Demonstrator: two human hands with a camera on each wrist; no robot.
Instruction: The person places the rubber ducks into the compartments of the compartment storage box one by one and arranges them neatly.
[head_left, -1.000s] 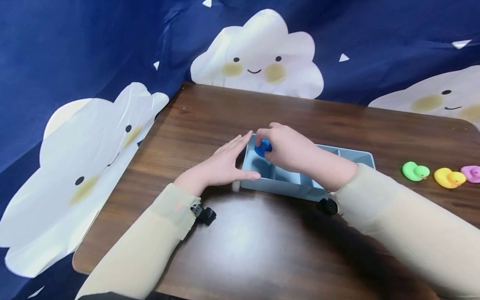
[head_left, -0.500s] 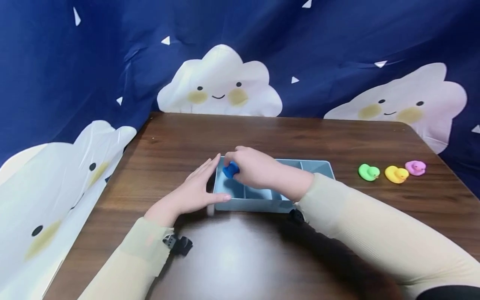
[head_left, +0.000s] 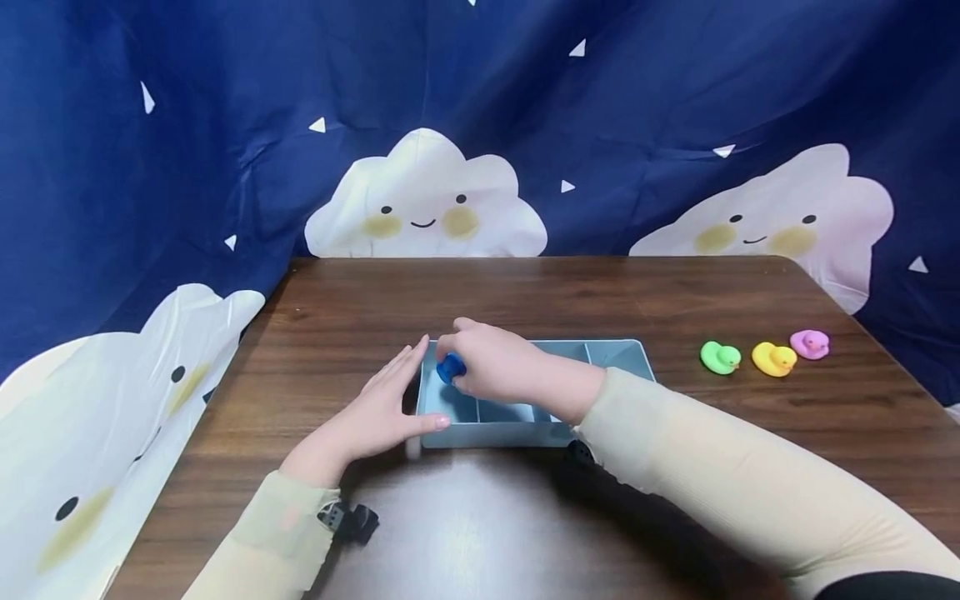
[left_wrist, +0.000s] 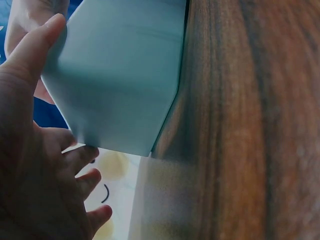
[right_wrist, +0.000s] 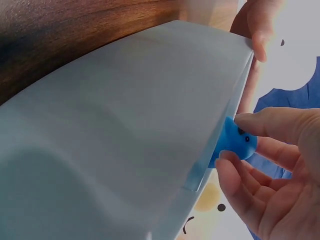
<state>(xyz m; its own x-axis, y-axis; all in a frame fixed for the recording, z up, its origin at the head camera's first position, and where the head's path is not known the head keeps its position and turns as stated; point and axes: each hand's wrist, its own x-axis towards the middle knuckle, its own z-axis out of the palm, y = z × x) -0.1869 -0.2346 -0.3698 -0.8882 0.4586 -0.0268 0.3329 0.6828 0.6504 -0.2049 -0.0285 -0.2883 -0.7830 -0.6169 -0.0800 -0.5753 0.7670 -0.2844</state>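
Pinching a small, rounded blue toy in the right-hand grip, between thumb and fingers, and holding it at the leftmost compartment of a pale blue rectangular plastic box. Resting the left-hand grip, straight-fingered and spread, against the box's left end. Working on a dark brown wood-grain counter, well to the left of a green duck-shaped toy, a yellow duck-shaped toy and a pink duck-shaped toy.

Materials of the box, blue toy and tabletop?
Box: likely plastic, satin; smooth walls, soft sheen. Blue toy: rubber or plastic, fairly smooth; rounded molded form, uniform color. Tabletop: wood or laminate, semi-gloss; grain and glare show.
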